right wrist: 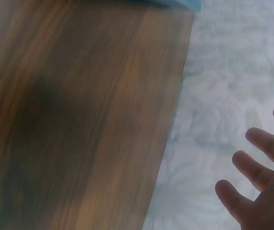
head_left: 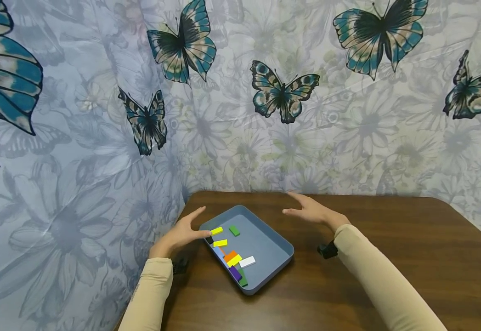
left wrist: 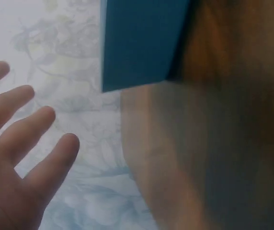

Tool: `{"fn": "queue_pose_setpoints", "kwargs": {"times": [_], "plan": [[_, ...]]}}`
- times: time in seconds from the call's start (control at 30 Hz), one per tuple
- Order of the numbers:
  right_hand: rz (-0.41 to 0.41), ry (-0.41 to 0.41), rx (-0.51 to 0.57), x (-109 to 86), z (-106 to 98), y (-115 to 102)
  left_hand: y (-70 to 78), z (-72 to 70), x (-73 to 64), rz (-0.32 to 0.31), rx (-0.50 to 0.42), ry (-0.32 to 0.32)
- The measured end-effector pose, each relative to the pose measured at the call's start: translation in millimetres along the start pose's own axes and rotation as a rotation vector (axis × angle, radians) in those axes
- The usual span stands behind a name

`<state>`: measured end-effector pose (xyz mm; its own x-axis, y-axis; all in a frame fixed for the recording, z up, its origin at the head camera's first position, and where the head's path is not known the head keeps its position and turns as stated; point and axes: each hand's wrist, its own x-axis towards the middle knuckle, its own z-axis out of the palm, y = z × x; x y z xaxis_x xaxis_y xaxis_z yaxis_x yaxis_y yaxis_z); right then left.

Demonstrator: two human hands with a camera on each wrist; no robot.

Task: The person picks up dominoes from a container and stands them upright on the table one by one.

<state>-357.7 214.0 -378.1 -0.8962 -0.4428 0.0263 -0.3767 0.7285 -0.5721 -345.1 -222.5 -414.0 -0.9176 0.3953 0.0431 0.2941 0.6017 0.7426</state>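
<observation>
A blue-grey tray stands at an angle on the table, with several small coloured blocks inside. Along its left side lie a purple block, an orange block and yellow ones, while a white block and a green block lie farther in. My left hand is beside the tray's left corner, fingers spread, its thumb overlapping the rim in the head view. To the right of the tray, my right hand is held apart from it, fingers extended and holding nothing.
The brown wooden table reaches back to a wall hanging printed with flowers and butterflies. This cloth also runs close along the table's left side. A dark device is worn on the right wrist.
</observation>
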Motion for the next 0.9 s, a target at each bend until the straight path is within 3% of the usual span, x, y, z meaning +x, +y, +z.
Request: {"fn": "queue_pose_setpoints", "kwargs": {"times": [0.33, 0.63, 0.9], "plan": [[-0.090, -0.019, 0.077, 10.2, 30.5, -30.6, -16.0, 18.7, -7.8, -0.025, 0.013, -0.026], [-0.134, -0.126, 0.169, 23.4, 53.9, -53.7, -20.8, 33.0, -0.6, -0.017, 0.072, -0.011], [-0.113, -0.230, 0.208, 31.2, 68.5, -60.4, -19.1, 37.3, 2.4, -0.032, 0.116, 0.005]]}}
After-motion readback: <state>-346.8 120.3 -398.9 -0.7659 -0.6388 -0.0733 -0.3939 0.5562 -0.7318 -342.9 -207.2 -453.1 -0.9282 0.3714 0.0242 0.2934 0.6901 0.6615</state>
